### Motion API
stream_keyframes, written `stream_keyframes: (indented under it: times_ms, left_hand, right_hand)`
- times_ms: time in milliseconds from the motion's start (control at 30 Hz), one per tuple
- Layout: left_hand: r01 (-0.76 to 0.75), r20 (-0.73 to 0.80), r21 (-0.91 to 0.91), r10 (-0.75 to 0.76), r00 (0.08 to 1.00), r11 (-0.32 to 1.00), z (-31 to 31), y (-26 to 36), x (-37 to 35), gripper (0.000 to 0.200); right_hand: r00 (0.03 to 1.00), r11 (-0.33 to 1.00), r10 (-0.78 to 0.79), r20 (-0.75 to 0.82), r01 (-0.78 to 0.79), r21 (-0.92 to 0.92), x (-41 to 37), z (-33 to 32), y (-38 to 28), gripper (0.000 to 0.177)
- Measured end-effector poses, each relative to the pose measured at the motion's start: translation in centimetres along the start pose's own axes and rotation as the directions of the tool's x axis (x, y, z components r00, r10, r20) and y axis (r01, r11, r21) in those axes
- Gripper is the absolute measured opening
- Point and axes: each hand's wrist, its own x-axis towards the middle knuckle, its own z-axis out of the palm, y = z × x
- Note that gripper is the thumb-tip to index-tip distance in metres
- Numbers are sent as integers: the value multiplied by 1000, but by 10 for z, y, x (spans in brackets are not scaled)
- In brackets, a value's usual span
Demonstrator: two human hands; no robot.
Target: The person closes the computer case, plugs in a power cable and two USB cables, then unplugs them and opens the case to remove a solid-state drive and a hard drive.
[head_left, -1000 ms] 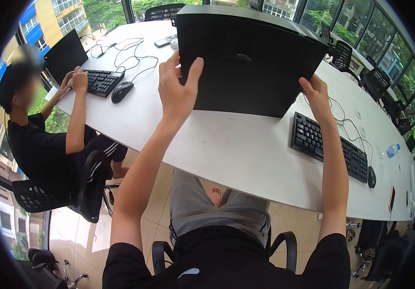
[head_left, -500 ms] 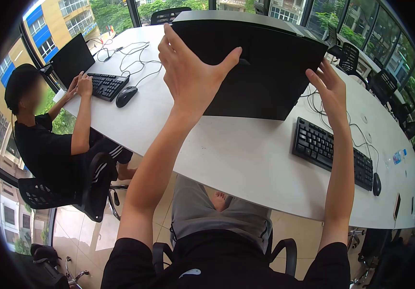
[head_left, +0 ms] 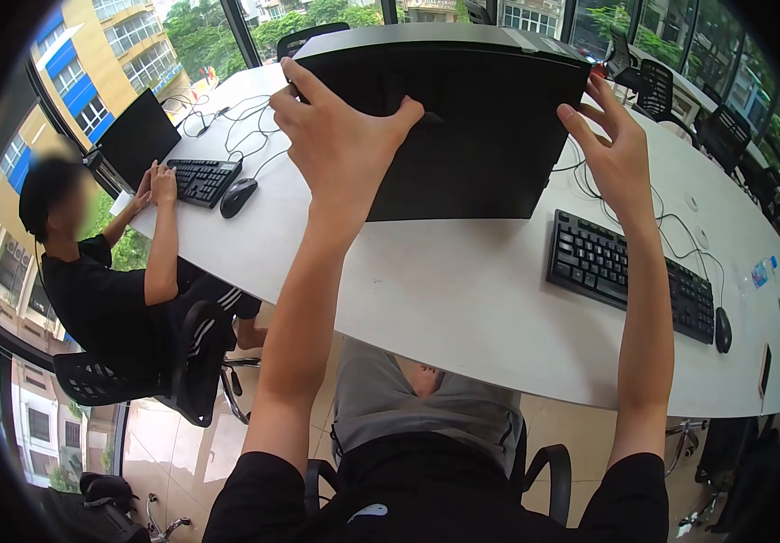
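Observation:
A large black monitor [head_left: 471, 172] with a dark, glossy front and a grey top [head_left: 426, 36] stands in front of me on the white table [head_left: 462, 281]. My left hand [head_left: 340, 149] grips its upper left, fingers curled at the side edge and thumb spread across the front. At the upper right, my right hand [head_left: 614, 149] has its fingertips at the side edge and its thumb in front. The far sides of the monitor are hidden. A black keyboard [head_left: 589, 258] lies to the right, partly behind my right forearm, with a black mouse [head_left: 723, 330] beyond it.
On the left a seated person [head_left: 100, 271] has both hands at another keyboard [head_left: 204, 181], with a mouse [head_left: 239, 197] and dark screen [head_left: 139, 131] close by. Cables [head_left: 247, 127] trail over the table. A plastic bottle [head_left: 763, 271] and a phone [head_left: 765, 369] lie at the right.
The view has turned slightly. The monitor's upper right corner has shifted left and up, its top edge appearing more level. Both hands have moved with it.

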Motion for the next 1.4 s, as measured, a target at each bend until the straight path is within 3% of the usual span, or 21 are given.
stream_keyframes:
  times_ms: [200,233,333,367,467,500,600,733,867,967,1133,1167,1267,1300,1400]
  left_hand:
    - [-1,-60,-85,-4,998,996,-21,4,-28,132]
    - [-8,-76,-104,1,997,995,-24,3,-33,133]
    - [-55,-110,-139,40,993,989,-28,-5,-46,140]
    - [-80,-123,-131,64,990,988,-28,-9,-50,141]
    - [-155,-169,-220,119,978,963,-29,-22,-58,140]
    - [-177,-183,-253,133,974,951,-31,-25,-60,138]
    - [-167,-174,-376,107,979,911,-38,-34,-69,131]
    - [-131,-149,-514,62,987,848,-53,-45,-86,122]
    - [-220,-163,-572,154,975,790,-60,-65,-114,122]
    - [-331,-222,-513,250,942,792,-60,-81,-136,120]
    - [-367,-206,-488,304,930,792,-66,-103,-175,92]
    - [-372,-216,-483,303,928,793,-65,-106,-183,83]
    - [-429,-247,-455,352,903,781,-65,-104,-200,72]
    - [-405,-252,-479,320,913,778,-62,-112,-210,70]
    - [-415,-257,-471,329,909,779,-58,-118,-225,67]
  right_hand:
    - [997,994,-78,-7,78,-79,-2,-13,-14,75]
    - [998,993,-62,-12,60,-97,-6,-15,-22,59]
    - [980,957,-178,87,193,-217,-9,-31,-33,41]
    - [962,931,-260,80,272,-245,-11,-32,-37,28]
    - [963,903,-212,167,258,-342,-21,-45,-55,24]
    - [944,875,-292,153,328,-357,-23,-46,-55,19]
    - [920,821,-305,247,385,-421,-27,-56,-61,15]
    - [857,805,-219,467,429,-410,-34,-75,-84,7]
    - [786,847,-95,611,387,-365,-51,-82,-103,15]
    - [730,841,-38,683,392,-372,-66,-82,-112,24]
    - [576,776,187,796,411,-479,-76,-71,-122,27]
    - [508,767,273,817,398,-504,-73,-67,-123,29]
    - [440,818,208,874,412,-402,-82,-57,-106,29]
    - [331,770,331,884,447,-455,-80,-45,-112,29]
    - [252,817,315,915,418,-397,-87,-22,-115,29]
